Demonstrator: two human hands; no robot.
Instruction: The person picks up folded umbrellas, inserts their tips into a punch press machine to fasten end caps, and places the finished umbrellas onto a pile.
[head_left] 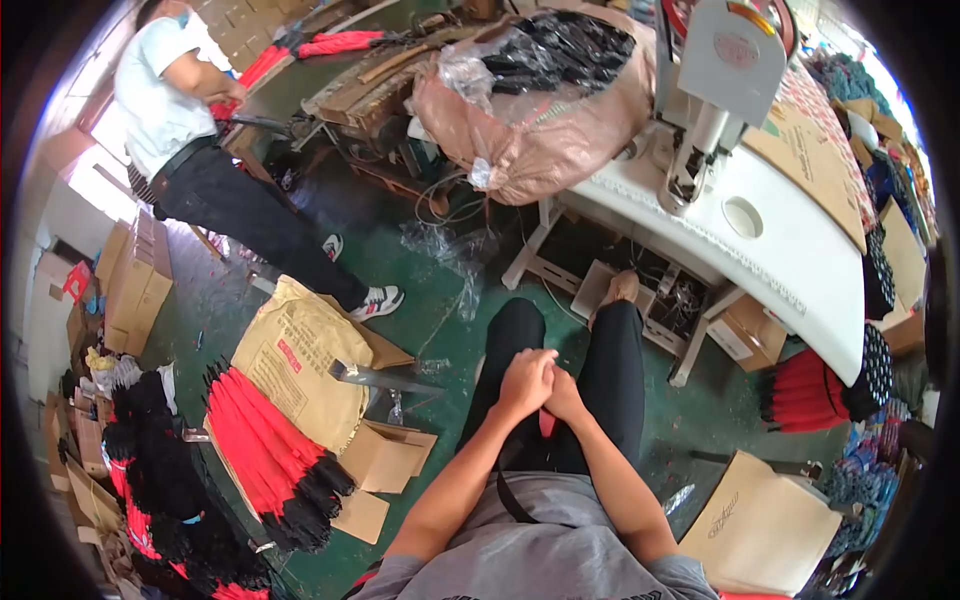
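Note:
My left hand [524,383] and my right hand [564,396] are clasped together between my thighs, fingers closed against each other. No object shows in them, though the space between the palms is hidden. Just below the hands, a small red patch [547,424] shows between my legs; what it belongs to I cannot tell. In front of me to the right stands a white sewing-machine table [690,222] with a grey machine head [722,70]. My foot [621,289] is near the pedal under it.
A large pinkish sack [530,150] of black plastic-wrapped goods leans by the table. At left lie red bundles with black ends [262,432], a tan sack [300,350] and black bundles [165,470]. A person [165,95] stands beyond, handling red items. A cardboard sheet [760,525] is at right.

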